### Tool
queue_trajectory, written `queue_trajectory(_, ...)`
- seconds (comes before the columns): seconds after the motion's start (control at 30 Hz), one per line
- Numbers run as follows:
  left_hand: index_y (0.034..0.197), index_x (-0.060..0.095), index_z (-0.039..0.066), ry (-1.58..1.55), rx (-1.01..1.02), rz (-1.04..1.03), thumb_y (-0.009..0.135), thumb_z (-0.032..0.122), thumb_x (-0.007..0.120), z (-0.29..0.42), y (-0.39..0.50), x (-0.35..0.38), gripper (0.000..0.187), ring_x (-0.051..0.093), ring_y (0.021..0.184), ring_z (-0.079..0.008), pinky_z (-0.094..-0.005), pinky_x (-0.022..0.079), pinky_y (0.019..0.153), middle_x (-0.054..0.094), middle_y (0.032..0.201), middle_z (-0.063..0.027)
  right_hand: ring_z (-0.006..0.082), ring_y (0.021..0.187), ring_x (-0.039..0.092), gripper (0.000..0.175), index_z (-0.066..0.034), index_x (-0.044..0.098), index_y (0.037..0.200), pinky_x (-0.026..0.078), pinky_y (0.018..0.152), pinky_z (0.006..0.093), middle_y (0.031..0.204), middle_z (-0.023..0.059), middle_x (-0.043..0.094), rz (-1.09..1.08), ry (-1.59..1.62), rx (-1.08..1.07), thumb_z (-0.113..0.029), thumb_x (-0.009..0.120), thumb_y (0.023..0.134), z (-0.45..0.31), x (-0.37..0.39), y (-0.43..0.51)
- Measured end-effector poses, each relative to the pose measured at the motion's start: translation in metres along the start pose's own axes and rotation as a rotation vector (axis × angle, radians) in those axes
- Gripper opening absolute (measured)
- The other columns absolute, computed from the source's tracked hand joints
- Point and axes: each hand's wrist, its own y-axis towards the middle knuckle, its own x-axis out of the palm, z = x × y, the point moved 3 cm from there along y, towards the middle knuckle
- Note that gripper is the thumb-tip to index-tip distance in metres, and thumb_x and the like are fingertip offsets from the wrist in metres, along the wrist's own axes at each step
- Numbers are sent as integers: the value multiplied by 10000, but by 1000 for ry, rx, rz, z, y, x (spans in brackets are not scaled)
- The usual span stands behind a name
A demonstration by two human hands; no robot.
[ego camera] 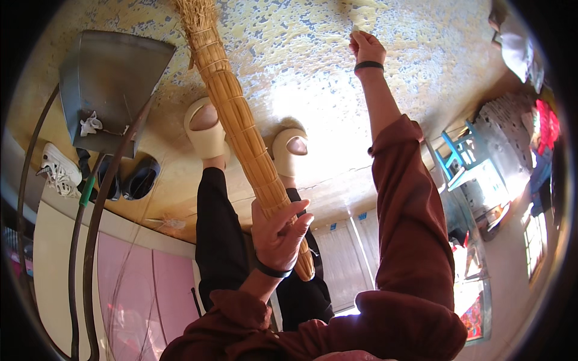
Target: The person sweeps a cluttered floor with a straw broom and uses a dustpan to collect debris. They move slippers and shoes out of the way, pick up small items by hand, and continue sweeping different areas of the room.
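My left hand (276, 237), wearing a black wristband, is closed around the handle end of a bundled straw broom (241, 126). The broom slants up to the left, its bristles cut off by the top edge of the picture. My right hand (368, 47) is stretched far forward over the worn, patchy floor (316, 54). Its thumb and fingertips pinch a small whitish piece (355, 28), too small to identify. At the left, a metal dustpan (117, 81) holds crumpled white paper (91, 124); neither hand touches the pan.
My feet in cream slippers (290, 152) stand beside the broom. Below the dustpan are a white sneaker (61, 169), dark slip-on shoes (141, 177) and long dark metal rods (97, 216). Pink-and-cream cabinet panels (126, 280) are at lower left. A blue chair (474, 158) stands at the right.
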Motion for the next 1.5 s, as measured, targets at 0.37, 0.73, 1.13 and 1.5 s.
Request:
queue_trajectory(0.37, 914, 650, 44, -14, 19, 7, 724, 82, 720, -3, 0, 0, 206, 457, 626, -112, -229, 364, 527, 418, 901, -63, 187, 724, 616, 213, -66, 666, 890, 487, 691, 309, 811, 58, 655, -9, -708, -484, -217, 680, 740, 10, 37, 42)
queue_trajectory(0.73, 905, 649, 49, 32, -1, 15, 725, 99, 720, -5, 0, 2, 200, 467, 647, -132, -245, 374, 540, 417, 882, -63, 150, 665, 591, 165, -35, 651, 865, 471, 622, 264, 755, 59, 645, 5, -489, -239, -161, 663, 760, 15, 20, -10)
queue_trajectory(1.13, 921, 645, 41, -2, 23, 13, 723, 62, 715, -6, -6, 2, 211, 466, 646, -117, -225, 372, 543, 417, 922, -67, 81, 546, 518, 123, -34, 612, 827, 421, 481, 175, 679, 23, 587, 95, 273, 140, -50, 692, 735, 35, 24, -41)
queue_trajectory(1.5, 934, 647, 49, -5, 20, -11, 718, 79, 724, -11, -8, 5, 232, 466, 653, -121, -232, 377, 555, 423, 929, -71, 160, 643, 571, 292, -46, 676, 820, 481, 651, 328, 769, 65, 641, 284, -463, -103, -229, 789, 623, 33, 38, 46)
